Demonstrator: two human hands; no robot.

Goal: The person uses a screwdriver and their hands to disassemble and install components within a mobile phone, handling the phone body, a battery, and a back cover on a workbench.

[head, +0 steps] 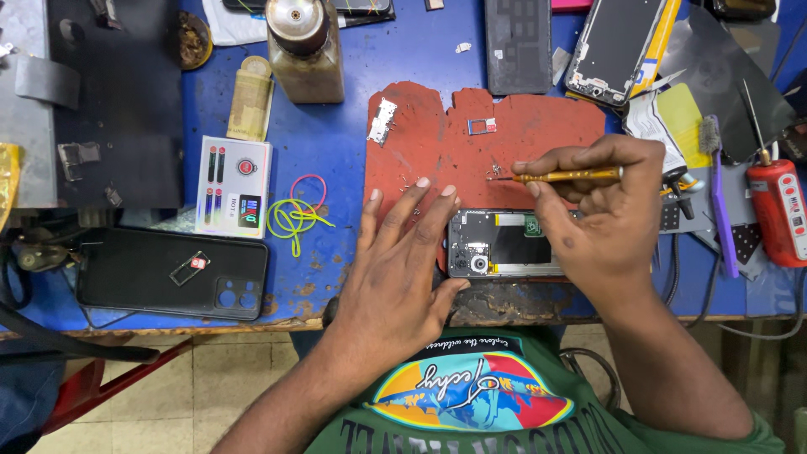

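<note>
Opened grey smartphone with exposed internals [504,244]: lies flat at the near edge of the worn red rubber work mat [471,151], between the two hands.
Slim yellow-handled precision screwdriver [567,176]: pinched in the fingers of the right hand [601,214], held level, tip pointing left over the mat just above the phone.
Left hand [395,269]: fingers spread, palm down, resting on the mat, thumb touching the phone's left end.
Small silver metal bracket [382,121]: on the mat, beyond the left hand.
Loose yellow and pink rubber bands [298,212]: on the blue bench [336,143], left of the left hand.
Black phone back cover [172,273]: further left.
Red soldering tool [780,210]: right of the right hand.
</note>
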